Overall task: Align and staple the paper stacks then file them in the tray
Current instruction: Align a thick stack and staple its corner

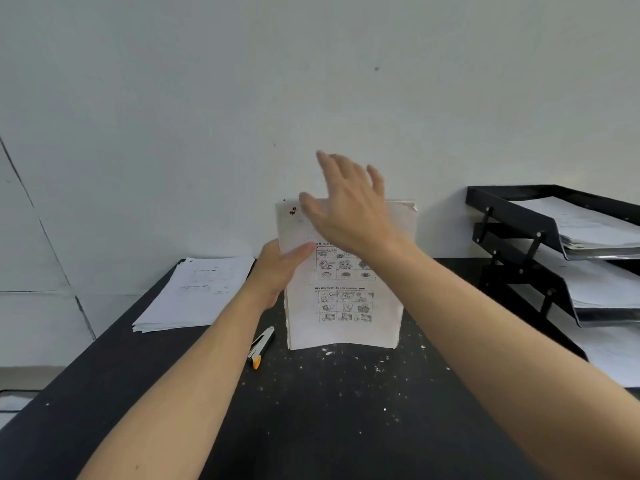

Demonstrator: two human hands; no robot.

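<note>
Aligning stage: left hand pinches upright white printed paper stack; right hand spread above it. White-and-yellow stapler beside stack untouched; black tiered tray holds filed papers.

Soft, even, rather dim light falls without hard shadows or glare, the right hand above the paper stack smears with motion blur, and wide-angle distortion bends the table edges outward.

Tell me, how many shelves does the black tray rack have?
3 that I can see: top tray, middle tray beneath it, and a bottom tray, mostly cut off; more may be hidden.
</note>
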